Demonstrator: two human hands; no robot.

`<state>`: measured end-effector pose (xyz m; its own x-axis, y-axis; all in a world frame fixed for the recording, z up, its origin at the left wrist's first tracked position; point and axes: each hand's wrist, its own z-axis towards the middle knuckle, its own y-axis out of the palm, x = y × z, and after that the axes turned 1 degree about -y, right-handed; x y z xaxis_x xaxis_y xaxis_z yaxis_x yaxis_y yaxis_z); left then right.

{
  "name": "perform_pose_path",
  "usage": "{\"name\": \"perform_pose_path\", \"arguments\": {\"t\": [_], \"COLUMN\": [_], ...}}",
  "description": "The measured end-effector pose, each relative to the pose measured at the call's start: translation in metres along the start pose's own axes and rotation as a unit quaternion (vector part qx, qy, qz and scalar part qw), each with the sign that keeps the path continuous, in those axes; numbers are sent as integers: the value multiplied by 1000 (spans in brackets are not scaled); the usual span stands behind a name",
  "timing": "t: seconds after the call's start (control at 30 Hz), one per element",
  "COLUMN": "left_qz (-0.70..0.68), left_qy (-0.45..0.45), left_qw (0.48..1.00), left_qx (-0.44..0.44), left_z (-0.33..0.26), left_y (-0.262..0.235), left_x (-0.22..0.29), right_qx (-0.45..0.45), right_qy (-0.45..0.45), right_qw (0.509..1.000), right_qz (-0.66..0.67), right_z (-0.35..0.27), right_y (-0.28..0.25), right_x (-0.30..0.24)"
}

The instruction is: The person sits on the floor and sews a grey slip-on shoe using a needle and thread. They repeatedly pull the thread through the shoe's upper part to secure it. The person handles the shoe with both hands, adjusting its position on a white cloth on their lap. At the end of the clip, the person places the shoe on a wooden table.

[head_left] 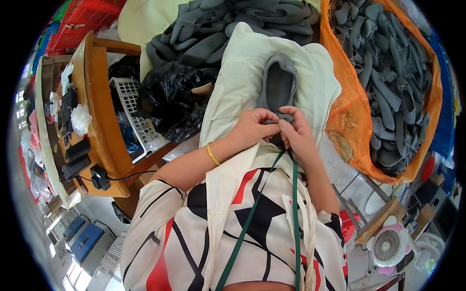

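Grey shoe (pixel 280 89): one, opening upward, lying just beyond the left hand (pixel 253 127) and right hand (pixel 298 132), its near end between them.
Left hand: thumb and fingers pinching the shoe's near end; yellow bracelet (pixel 212 154) at the wrist.
Right hand: fingers bent, grasping the same end, thumb meeting the left thumb; exact part gripped hidden.
Cream cloth (pixel 238 72): under the shoe, spreading beyond both hands.
Shoe pile (pixel 204 31): grey, farther beyond the hands.
Orange sack (pixel 347 143): right of the right hand, full of grey shoes.
Black bag (pixel 170 92): beyond the left hand, leftward.
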<state>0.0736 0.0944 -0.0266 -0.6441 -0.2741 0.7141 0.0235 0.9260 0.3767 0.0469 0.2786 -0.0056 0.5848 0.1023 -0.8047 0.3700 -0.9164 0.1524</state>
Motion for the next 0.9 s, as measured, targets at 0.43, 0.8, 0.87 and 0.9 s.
{"name": "perform_pose_path", "arguments": {"t": [0.43,0.8,0.87,0.9], "left_qz": [128,196,220,228], "left_qy": [80,38,58,72], "left_qw": [989,980,974,971], "left_qx": [-1,10,15,12], "left_z": [-6,-19,-18,-18], "left_y": [3,-10,-5,-4], "left_x": [2,32,32,30], "right_qx": [22,68,85,88], "right_qy": [-324,-251,-357,-391], "right_qw": [875,954,893,864], "right_qz": [-359,-151,-260,-305], "right_z": [38,5,1,1], "right_y": [-33,-6,-3,2], "right_x": [11,-7,-10,-8]}}
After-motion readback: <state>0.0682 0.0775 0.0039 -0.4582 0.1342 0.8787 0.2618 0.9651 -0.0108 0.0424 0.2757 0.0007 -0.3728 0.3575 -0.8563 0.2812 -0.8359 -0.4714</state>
